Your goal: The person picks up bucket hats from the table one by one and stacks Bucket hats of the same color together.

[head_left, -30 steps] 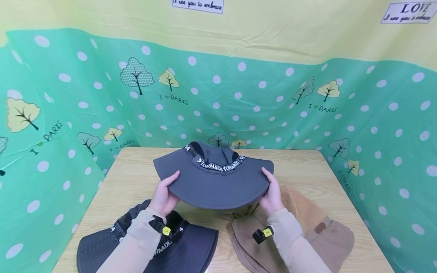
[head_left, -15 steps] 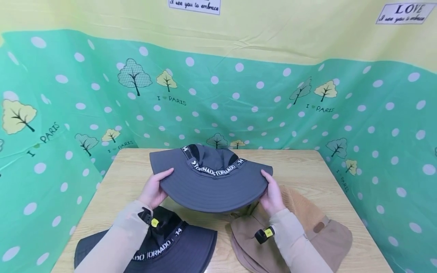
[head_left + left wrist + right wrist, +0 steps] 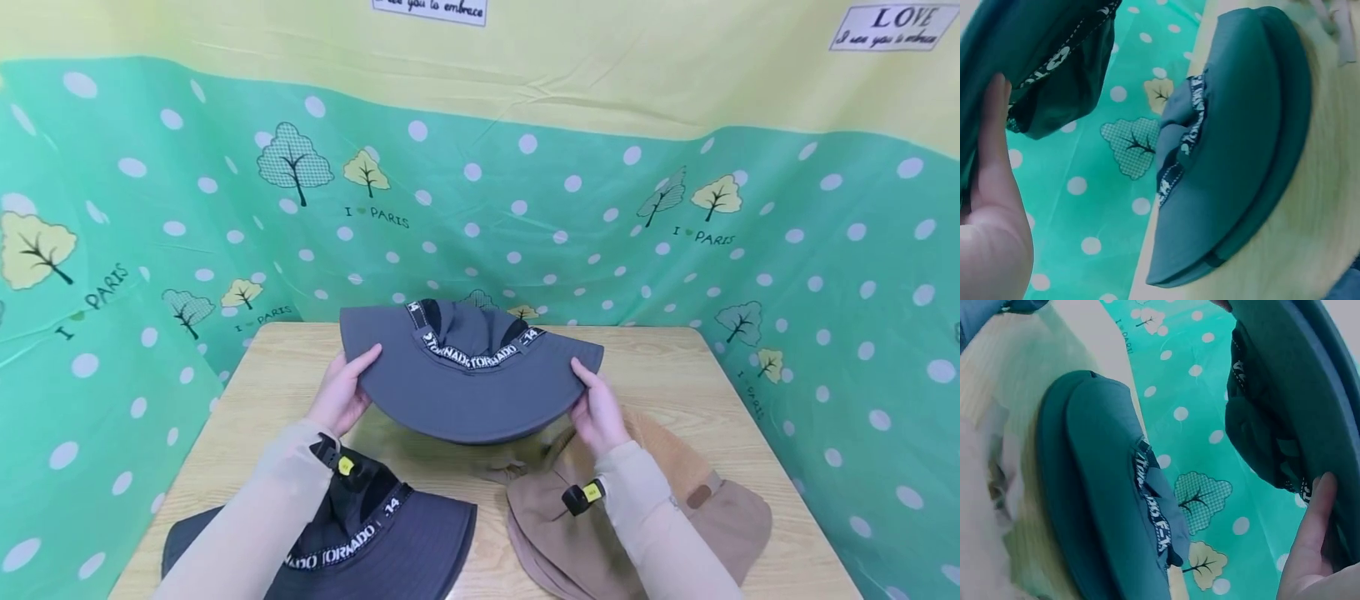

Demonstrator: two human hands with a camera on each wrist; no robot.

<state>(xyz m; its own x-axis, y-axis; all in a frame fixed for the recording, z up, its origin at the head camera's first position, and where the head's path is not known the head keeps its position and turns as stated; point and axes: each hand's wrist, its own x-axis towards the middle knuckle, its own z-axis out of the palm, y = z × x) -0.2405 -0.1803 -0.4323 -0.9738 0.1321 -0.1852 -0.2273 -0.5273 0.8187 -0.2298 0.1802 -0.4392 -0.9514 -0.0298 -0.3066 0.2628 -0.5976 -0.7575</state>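
A dark grey wide-brimmed hat (image 3: pixel 472 404) with a TORNADO lettered band is held up over the table, brim towards me. My left hand (image 3: pixel 341 398) pinches the brim's left side, thumb on its near face. On the right side of that brim, my right hand (image 3: pixel 600 412) grips in the same way. Both wrist views show another dark lettered hat (image 3: pixel 1235 137) lying by the table's far edge, its brim doubled over. The raised hat hides it in the head view.
At the front left lies a further dark TORNADO hat (image 3: pixel 423 533), partly under my left forearm. A brown hat (image 3: pixel 551 533) with ties lies at the front right beneath my right arm. Behind the wooden table (image 3: pixel 277 367) hangs a green dotted curtain (image 3: pixel 450 208).
The held hat has risen a little, its left end the most. My left hand has moved up and slightly left with it; my right hand has barely shifted.
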